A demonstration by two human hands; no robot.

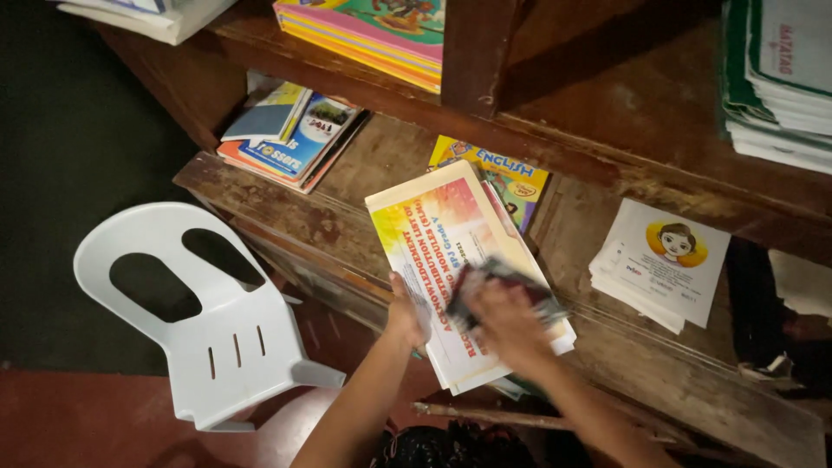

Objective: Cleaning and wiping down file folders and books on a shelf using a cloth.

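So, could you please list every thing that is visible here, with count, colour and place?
Booklet stack: one pile, cream cover with red and yellow, on the lower wooden shelf, under both hands.
Dark cloth: one, dark, blurred, on the stack under the right hand.
Wooden shelf: brown, worn, across the middle.
Yellow book: one, behind the stack.
Blue booklets: small pile, shelf, left.
White booklets: small pile, shelf, right.
Colourful books: pile, upper shelf.
White papers: pile, top right.
Plastic chair: one, white, on the floor, left.
Left hand: grips the stack's edge.
Right hand: presses on the cloth.
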